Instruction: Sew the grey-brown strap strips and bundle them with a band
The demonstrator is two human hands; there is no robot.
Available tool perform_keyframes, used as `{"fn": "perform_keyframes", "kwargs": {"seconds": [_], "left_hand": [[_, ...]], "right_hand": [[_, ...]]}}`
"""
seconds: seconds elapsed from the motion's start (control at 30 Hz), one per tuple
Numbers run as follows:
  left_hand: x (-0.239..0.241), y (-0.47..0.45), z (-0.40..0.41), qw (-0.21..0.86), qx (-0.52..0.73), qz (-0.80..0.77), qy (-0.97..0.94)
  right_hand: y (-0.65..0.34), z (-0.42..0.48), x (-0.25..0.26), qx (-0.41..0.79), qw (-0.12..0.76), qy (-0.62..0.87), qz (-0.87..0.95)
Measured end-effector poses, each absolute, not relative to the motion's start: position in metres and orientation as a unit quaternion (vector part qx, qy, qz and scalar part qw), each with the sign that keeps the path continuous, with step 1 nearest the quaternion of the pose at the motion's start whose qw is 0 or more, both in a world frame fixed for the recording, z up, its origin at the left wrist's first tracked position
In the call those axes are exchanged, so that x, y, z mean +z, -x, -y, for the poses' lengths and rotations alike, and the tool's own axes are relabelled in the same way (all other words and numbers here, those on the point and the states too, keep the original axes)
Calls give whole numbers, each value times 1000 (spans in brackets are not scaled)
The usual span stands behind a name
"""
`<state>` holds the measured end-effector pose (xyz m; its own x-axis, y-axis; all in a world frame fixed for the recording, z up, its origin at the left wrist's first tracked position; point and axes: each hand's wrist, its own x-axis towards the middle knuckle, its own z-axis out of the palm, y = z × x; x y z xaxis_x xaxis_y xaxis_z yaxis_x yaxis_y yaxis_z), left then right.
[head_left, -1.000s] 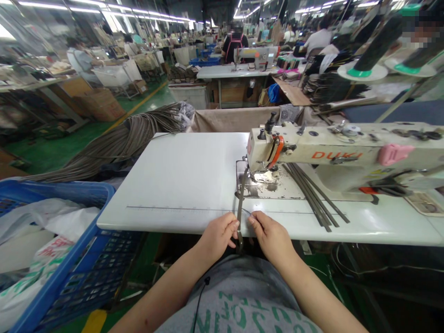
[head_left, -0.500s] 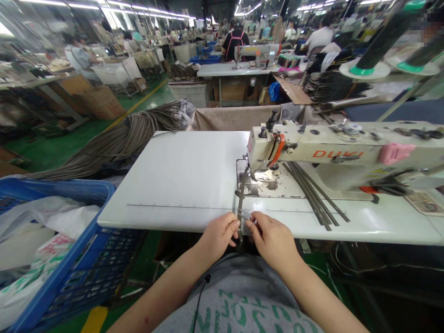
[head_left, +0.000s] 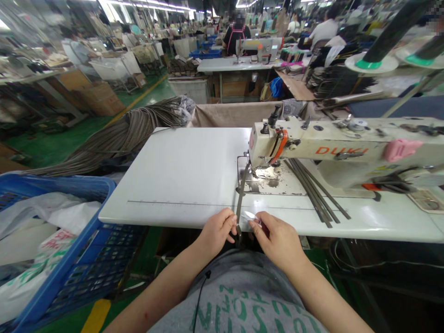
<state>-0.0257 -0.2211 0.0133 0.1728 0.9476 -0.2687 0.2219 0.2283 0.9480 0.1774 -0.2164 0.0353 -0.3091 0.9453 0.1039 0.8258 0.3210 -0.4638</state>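
Observation:
A narrow grey-brown strip (head_left: 242, 192) runs from beneath the presser area of the sewing machine (head_left: 305, 141) toward me, down to the table's front edge. My left hand (head_left: 215, 233) is closed on this strip near its lower end, thumb against fingers. A short piece hangs below those fingertips, against a dark background. My right hand (head_left: 279, 238) is closed round small metal thread snips (head_left: 250, 216). Their bright blades point left toward the strip, a little apart from it. Most of the handle is hidden by my fingers.
Several loose strips (head_left: 315, 194) lie under the machine's arm on the white table (head_left: 173, 171). To the left stands a blue basket (head_left: 62, 277) with plastic bags. A long bundle of strips (head_left: 121, 132) is behind it. Other people sit at machines farther back.
My right hand has drawn slightly right, away from the strip, and the snips' blades show more clearly. My left hand stays on the strip. The view has shifted slightly.

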Motion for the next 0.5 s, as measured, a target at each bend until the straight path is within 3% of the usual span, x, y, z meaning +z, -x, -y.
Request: {"fn": "perform_keyframes", "kwargs": {"seconds": [0.5], "left_hand": [[18,23,223,556,342,-558,-512]], "right_hand": [[-170,225,35,72,161,519,836]]}}
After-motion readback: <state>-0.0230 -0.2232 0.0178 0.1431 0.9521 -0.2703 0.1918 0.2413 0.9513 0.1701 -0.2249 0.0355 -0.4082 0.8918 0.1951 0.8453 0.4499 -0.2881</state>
